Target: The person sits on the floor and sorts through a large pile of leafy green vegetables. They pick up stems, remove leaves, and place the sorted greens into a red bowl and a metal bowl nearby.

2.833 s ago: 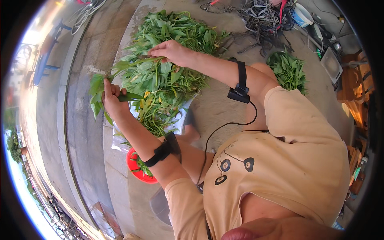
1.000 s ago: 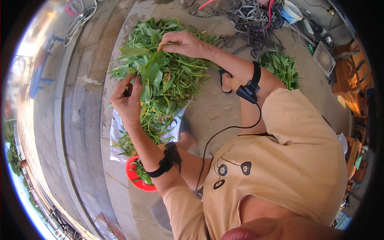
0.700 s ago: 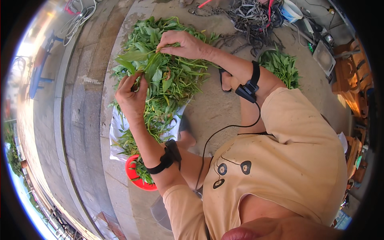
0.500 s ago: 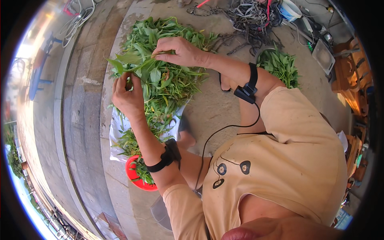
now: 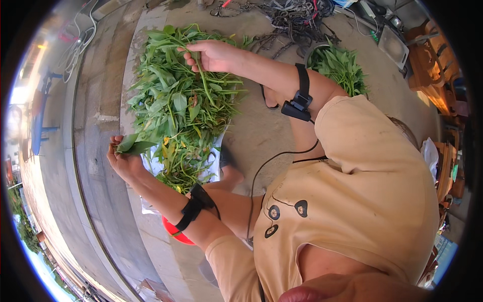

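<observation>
A big heap of leafy greens [image 5: 171, 85], which look like water spinach, lies on the ground before me. White sheeting [image 5: 214, 166] shows under its near end. Over the heap's far side, my right hand [image 5: 214, 55] is closed on a green stem [image 5: 206, 88] that slants down from the fingers, with leaves at its upper end. My left hand [image 5: 125, 160] is out to the left of the heap, palm up, fingers curled around a few plucked leaves [image 5: 133, 145]. Yellowed leaves and loose bits lie at the heap's near end.
A red basin [image 5: 176, 234] sits partly hidden behind my left forearm. Right of the heap, more greens [image 5: 339, 68] stand in a round metal-rimmed container [image 5: 314, 50]. Dark tangled chains or straps [image 5: 297, 22] lie farther back. Wooden furniture [image 5: 427, 60] stands at the far right.
My hands have moved apart. The left has swung left and nearer with leaves in it; the right has shifted slightly left and farther, still holding a stem. The whole view has shifted slightly.
</observation>
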`<state>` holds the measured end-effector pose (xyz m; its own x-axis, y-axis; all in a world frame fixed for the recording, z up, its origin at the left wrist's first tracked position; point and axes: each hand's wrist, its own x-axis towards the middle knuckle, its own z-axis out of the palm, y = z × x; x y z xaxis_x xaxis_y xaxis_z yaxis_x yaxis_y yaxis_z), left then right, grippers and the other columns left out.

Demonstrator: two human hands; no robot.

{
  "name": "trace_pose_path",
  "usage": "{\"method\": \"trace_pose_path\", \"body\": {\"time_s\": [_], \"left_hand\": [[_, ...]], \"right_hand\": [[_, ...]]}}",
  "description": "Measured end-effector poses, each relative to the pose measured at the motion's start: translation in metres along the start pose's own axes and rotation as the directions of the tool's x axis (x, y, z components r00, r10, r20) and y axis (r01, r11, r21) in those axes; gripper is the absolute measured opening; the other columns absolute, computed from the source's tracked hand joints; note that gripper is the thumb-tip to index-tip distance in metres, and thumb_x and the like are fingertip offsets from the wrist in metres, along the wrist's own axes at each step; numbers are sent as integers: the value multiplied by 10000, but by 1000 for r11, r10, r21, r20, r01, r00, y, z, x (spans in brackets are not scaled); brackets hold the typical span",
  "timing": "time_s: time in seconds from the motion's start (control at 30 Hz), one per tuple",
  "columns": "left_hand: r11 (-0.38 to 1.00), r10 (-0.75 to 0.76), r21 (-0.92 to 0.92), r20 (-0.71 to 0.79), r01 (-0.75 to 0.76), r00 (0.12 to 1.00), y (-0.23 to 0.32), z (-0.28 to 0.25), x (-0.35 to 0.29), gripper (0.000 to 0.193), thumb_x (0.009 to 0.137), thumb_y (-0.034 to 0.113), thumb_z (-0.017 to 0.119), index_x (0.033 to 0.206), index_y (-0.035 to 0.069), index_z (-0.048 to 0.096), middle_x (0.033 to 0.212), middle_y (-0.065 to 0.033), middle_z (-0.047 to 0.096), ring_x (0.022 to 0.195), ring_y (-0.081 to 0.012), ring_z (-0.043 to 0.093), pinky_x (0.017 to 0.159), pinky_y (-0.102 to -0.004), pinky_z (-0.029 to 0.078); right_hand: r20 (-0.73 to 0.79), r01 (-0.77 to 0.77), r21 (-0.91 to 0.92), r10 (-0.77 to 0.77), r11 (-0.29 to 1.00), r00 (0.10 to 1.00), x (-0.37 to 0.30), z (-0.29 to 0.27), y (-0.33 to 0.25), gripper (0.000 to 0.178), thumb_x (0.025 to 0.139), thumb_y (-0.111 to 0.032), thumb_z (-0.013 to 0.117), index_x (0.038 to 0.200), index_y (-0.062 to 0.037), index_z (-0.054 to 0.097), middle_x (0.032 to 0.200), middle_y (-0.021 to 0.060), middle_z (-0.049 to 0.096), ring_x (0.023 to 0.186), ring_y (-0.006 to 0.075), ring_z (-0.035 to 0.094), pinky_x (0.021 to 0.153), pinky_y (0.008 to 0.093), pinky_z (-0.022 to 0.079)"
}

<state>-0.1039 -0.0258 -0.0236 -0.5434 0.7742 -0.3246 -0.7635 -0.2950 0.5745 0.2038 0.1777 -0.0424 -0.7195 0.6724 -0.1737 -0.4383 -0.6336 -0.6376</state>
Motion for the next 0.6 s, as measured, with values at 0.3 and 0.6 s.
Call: {"method": "trace_pose_path", "body": {"time_s": [0.3,0.6], "left_hand": [[517,-120,841,257,-161,959,-80,55,-42,228,907,203,633,1074,50,658,646,72,476,563,-27,383,486,-242,299],[204,-28,769,623,-606,782,-153,84,-50,286,878,187,686,1044,-46,681,709,-16,640,616,-48,509,578,-214,424]], "right_hand": [[-105,87,27,-84,996,991,-5,6,3,213,981,-165,482,1099,-10,568,818,56,576,731,178,573,672,354,506],[-101,298,-118,-310,947,945,-19,42,14,213,983,-150,466,1127,-23,558,853,44,569,765,153,556,673,333,477]]}}
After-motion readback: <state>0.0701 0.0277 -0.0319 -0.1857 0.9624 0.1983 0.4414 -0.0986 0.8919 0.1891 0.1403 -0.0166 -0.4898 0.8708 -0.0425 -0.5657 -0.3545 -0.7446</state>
